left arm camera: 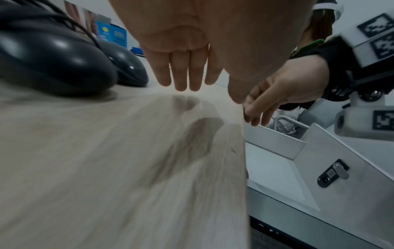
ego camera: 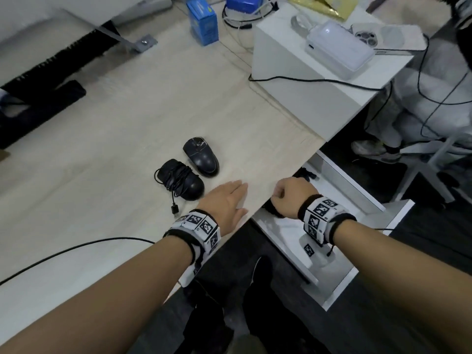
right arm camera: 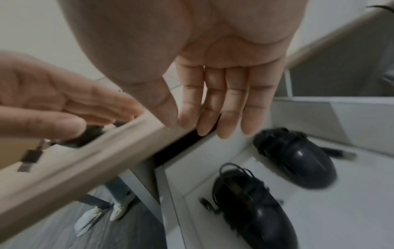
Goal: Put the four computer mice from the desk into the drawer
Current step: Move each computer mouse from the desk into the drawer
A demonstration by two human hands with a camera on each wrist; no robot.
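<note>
Two black mice lie on the light wooden desk (ego camera: 115,149): one with its cable wound round it (ego camera: 180,180), and a dark grey one (ego camera: 203,157) just behind it. My left hand (ego camera: 229,198) lies flat near the desk's front edge, right of both mice, fingers (left arm camera: 183,74) straight and empty. My right hand (ego camera: 291,198) hangs over the open white drawer (ego camera: 344,180), fingers (right arm camera: 217,101) straight and holding nothing. Two more black mice (right arm camera: 298,158) (right arm camera: 251,205) lie on the drawer floor below it, both cable-wrapped.
A white box (ego camera: 306,80) with a clear case on top stands at the desk's back right, with a blue carton (ego camera: 203,21) behind. A black cable (ego camera: 76,247) crosses the near desk. Another person's legs and shoes (ego camera: 373,149) are beyond the drawer.
</note>
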